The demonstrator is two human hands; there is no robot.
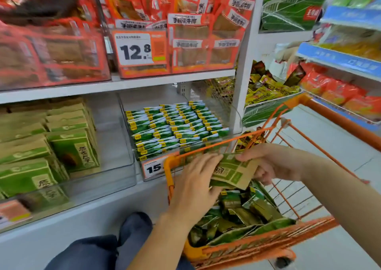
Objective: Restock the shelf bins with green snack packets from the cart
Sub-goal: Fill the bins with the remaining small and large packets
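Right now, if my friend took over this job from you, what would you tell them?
Left hand: flat fingers pressed on the side of a green and brown packet, above the cart.
Right hand: grips the other end of that same packet.
The cart holds a heap of loose green packets.
The clear bin on the lower shelf already has neat rows of small green packets, with some room at the back.
The bin to its left holds bigger green and brown packs.
Left to do: put the held packet into its bin, then keep moving packets from the cart.
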